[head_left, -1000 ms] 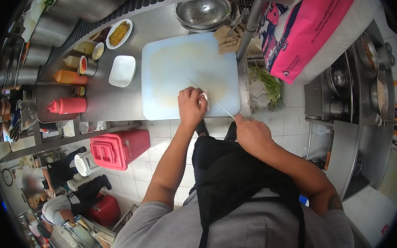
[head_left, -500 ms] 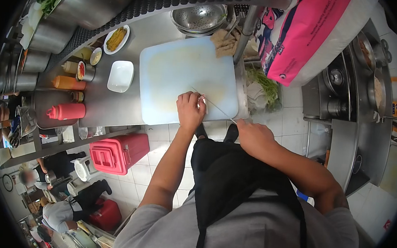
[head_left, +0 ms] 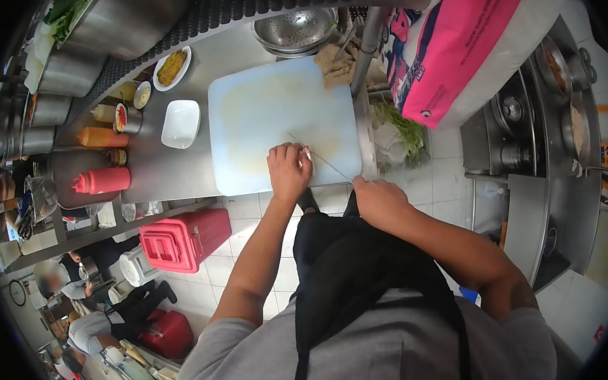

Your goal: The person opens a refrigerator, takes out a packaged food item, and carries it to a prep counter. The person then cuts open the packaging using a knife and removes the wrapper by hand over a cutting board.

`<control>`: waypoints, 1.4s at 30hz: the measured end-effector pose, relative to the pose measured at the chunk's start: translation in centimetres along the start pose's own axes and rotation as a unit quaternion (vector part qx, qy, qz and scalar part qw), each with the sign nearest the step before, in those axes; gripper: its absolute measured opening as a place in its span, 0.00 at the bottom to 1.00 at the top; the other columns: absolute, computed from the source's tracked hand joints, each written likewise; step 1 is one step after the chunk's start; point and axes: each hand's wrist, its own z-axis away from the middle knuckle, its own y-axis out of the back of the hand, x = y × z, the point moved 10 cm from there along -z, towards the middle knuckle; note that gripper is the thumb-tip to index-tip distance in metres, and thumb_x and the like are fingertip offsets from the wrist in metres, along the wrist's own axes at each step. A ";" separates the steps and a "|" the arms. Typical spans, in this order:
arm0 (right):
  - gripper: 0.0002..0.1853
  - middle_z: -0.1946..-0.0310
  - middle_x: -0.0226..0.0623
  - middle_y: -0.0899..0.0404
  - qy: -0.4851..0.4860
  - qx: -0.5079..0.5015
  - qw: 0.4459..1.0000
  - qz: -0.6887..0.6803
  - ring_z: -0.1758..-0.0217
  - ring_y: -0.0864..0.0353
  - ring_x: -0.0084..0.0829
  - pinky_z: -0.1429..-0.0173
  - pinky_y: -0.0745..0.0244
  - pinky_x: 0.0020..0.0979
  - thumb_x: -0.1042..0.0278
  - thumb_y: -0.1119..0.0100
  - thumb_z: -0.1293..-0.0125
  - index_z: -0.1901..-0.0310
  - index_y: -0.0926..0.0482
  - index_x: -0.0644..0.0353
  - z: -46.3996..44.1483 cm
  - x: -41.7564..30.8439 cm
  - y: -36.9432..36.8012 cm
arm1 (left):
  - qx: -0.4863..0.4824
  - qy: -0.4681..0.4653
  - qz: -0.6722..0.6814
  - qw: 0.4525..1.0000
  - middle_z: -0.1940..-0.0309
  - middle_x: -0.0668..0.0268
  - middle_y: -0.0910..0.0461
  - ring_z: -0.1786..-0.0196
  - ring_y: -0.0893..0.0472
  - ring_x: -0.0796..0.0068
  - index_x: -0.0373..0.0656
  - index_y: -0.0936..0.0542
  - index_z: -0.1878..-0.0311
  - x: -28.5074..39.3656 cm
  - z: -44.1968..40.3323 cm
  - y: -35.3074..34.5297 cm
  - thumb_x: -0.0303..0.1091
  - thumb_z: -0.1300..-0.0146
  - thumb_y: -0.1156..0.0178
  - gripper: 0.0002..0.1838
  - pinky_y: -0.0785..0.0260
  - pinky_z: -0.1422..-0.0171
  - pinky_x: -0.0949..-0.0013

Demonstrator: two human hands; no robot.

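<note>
On the white cutting board (head_left: 253,117), near its front edge, my left hand (head_left: 289,172) is closed with curled fingers on a small pinkish-white piece of food (head_left: 306,152). Its exact kind is too small to make out, and my fingers partly cover it. My right hand (head_left: 383,203) grips a knife (head_left: 332,166) by the handle, which is hidden in the fist. The thin blade points up and left across the board, passing close beside the piece and my left fingertips.
Left of the board are a white square bowl (head_left: 181,123), a plate of yellow food (head_left: 171,68) and squeeze bottles (head_left: 103,180). Behind it sit a colander (head_left: 294,30) and a brown cloth (head_left: 338,63). A pink-and-white sack (head_left: 458,60) hangs over the right side. Two people work at lower left.
The camera view has shifted slightly, so the board and counter appear a little further left. Both hands keep their holds, and the knife remains beside the food piece.
</note>
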 end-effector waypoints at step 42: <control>0.12 0.67 0.61 0.15 -0.019 0.101 0.989 -0.102 0.60 0.14 0.62 0.52 0.21 0.58 0.73 0.51 0.32 0.50 0.26 0.70 3.2 7.5 -2.2 | -0.163 0.272 0.227 0.921 0.34 0.50 0.29 0.44 0.24 0.62 0.37 0.37 0.26 -2.4 1.9 0.7 0.26 0.51 0.30 0.46 0.28 0.38 0.61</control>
